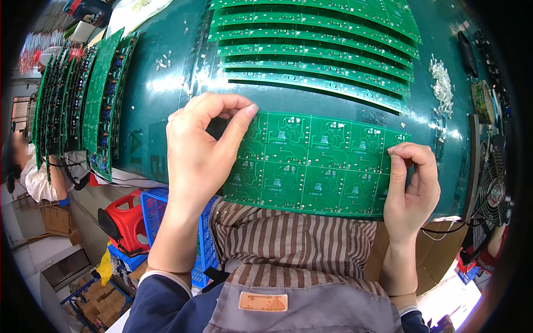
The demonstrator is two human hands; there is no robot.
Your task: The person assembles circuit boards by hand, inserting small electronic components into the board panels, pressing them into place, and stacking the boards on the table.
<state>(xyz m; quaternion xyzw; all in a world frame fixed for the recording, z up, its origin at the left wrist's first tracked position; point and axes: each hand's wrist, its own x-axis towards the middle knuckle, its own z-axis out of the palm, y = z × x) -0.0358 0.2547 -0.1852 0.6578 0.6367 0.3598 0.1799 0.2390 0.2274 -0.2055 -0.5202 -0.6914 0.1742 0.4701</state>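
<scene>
A green circuit board [311, 166] divided into several repeated sections lies in front of me at the table's near edge. My left hand [202, 141] is over its left end, thumb and forefinger pinched together at the upper edge. Whatever is between those fingertips is too small to make out. At the board's right end, my right hand [411, 183] is closed, with thumb and forefinger tips together over the board's surface. Its pinch also hides what it holds, if anything. Just beyond the board, several similar green boards [316, 83] stand in overlapping, tilted rows.
More boards with components [105, 100] stand upright at the table's left. A pile of small clear parts [441, 83] lies on the green tabletop [161, 111] at right. A fan [493, 188] is at far right; a red stool [125, 222] and blue crate [208, 250] are below left.
</scene>
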